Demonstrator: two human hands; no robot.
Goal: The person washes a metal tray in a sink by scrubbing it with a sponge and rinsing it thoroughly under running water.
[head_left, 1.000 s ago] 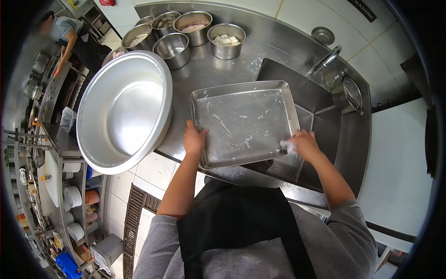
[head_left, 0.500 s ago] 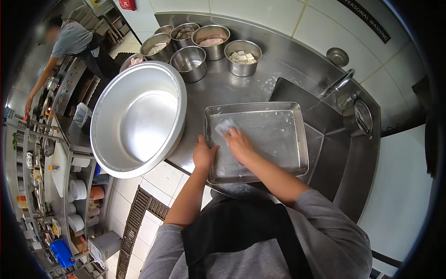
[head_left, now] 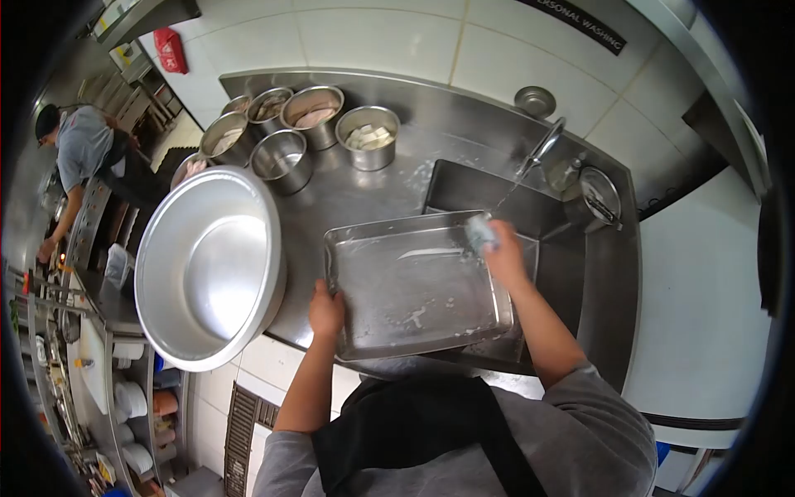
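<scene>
I have a steel counter spreading out ahead of both hands, with a bare stretch beyond the left fingertips. Far off to the left of those fingertips, another person in a grey top reaches over the cooking line. The sink opens below and beyond the right fingers. To the left of the left fingers, near but apart from them, I see a wide pale metal bowl with its mouth towards my camera. Between the hands is the metal tray, its left part over the counter and its right part over the sink. I read the left hand as clasping the tray's left wall, thumb at the rim; how far the fingers reach underneath, I cannot tell. The right hand is at the tray's far right corner, fingers bent in on a pale pad, though blur hides their exact spacing. Well ahead of the left fingers stands a group of steel pots, the one farthest right holding white blocks. Just past the right fingertips, the tap lets down a thin run of water. I find the pale pad under the right fingers, against the tray's corner, and foam smears between the hands
</scene>
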